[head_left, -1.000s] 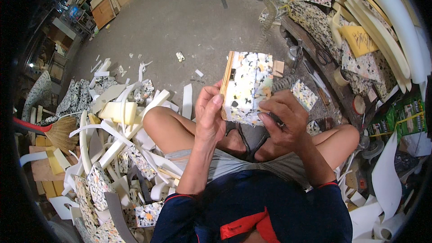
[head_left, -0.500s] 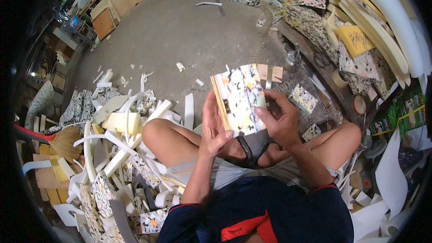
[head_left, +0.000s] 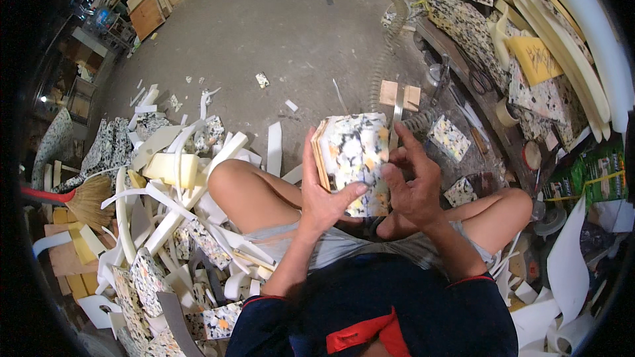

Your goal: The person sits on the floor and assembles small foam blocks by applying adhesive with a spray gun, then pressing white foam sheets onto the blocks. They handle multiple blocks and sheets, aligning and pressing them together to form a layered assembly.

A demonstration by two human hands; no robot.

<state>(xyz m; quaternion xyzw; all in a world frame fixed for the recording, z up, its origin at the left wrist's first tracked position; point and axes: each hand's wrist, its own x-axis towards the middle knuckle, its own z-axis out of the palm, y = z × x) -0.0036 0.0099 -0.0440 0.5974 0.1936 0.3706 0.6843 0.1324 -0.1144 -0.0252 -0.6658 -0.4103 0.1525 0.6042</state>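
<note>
A plywood piece padded with speckled foam [head_left: 357, 152] is held above my lap. Its layered wooden edge [head_left: 318, 152] faces left, and the foam on top is white with black, yellow and orange flecks. My left hand [head_left: 324, 201] grips it from the left, thumb pressed across the lower part of the foam, other fingers along the wooden side. Close by the right edge is my right hand [head_left: 413, 175], its index finger stretched upward and the thumb apart, the tip at or near the foam edge. Whether that thumb touches is hard to tell.
Foam offcuts [head_left: 178, 205] pile up at my left beside a straw broom [head_left: 92, 201]. Beyond the held piece lie small wooden blocks [head_left: 389, 92] and a coiled hose [head_left: 387, 46]. At right are a speckled foam square [head_left: 450, 137], scissors [head_left: 481, 80] and curved foam sheets [head_left: 555, 53].
The padded piece has come slightly nearer and tilted. My left thumb has moved onto the foam face. My right hand has loosened from the right edge, its index finger now extended.
</note>
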